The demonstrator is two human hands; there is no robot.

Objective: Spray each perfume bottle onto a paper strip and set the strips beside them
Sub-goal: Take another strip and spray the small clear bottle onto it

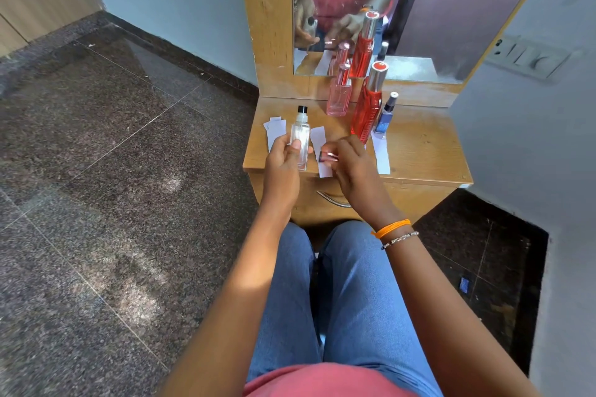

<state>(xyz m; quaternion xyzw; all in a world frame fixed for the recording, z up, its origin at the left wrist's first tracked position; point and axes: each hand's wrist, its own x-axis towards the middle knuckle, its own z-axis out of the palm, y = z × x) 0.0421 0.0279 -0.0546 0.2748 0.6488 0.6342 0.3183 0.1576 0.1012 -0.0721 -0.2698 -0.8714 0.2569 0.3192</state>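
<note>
Clear perfume bottle [300, 134] in left hand [283, 158], cap [327, 156] in right hand [350, 161]

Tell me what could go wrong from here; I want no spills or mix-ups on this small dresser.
The left hand holds the clear bottle uncapped over the dresser's front edge; a loose grip could drop it. The right hand pinches the cap over a paper strip, which may slide off. The tall red bottle stands close and could tip.

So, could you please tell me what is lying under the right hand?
A white paper strip lies on the tabletop under the right hand; the hand covers its middle.
</note>
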